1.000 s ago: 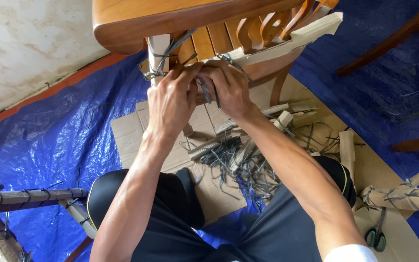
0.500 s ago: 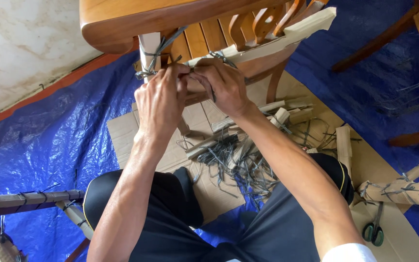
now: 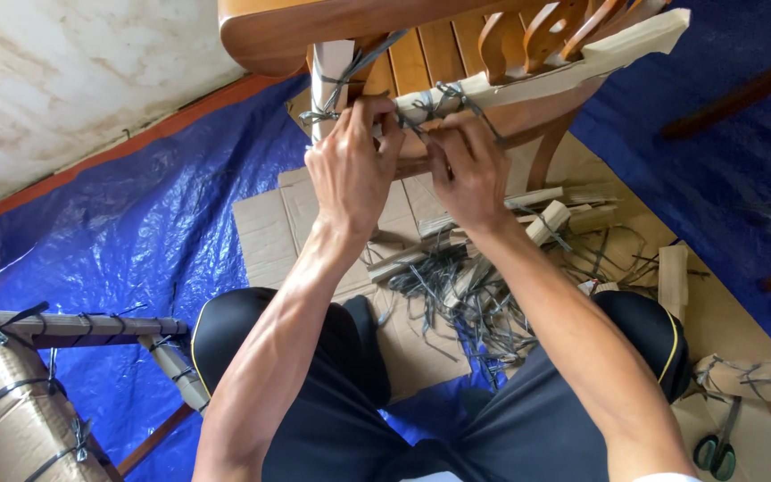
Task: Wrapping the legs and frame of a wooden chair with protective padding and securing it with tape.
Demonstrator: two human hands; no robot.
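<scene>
**Onlooker A:** Grey plastic strapping (image 3: pixel 443 96), knotted round a cardboard-wrapped rail (image 3: pixel 537 76) of the wooden chair (image 3: pixel 332 22). Left hand (image 3: pixel 350 170) curled, thumb and fingers pinched on the strap near the wrapped leg (image 3: pixel 327 80); right hand (image 3: pixel 470 170) likewise closed, fingertips pinching the strap ends at the knot. Neither hand is spread.

**Onlooker B:** And the risk, as you judge it?

**Onlooker A:** First, slippage. The strap looks thin and slick; if the pinch slackens, the knot may loosen and the cardboard could slide along the rail, baring the wood.

**Onlooker B:** The strap edges?

**Onlooker A:** Second hazard. A narrow band pulled hard across bare fingers may cut or chafe them. I cannot tell how taut it is at present.

**Onlooker B:** Anything underfoot?

**Onlooker A:** Cut strap scraps (image 3: pixel 457 299) and cardboard offcuts (image 3: pixel 546 219) lie heaped on the flattened cardboard sheet (image 3: pixel 265 232), between the person's knees and the chair. The blue tarpaulin (image 3: pixel 118 232) beneath looks glossy. A shifted knee might slip on it or snag in the loose ends.

**Onlooker B:** The scissors?

**Onlooker A:** Green-handled scissors (image 3: pixel 716 451) rest well apart, at the lower right beside another wrapped piece (image 3: pixel 760 375). Reaching for them would mean releasing one pinch, and the knot may then give. A further wrapped frame (image 3: pixel 73 326) lies to the left, near the thigh, where a careless elbow might knock it.
</scene>
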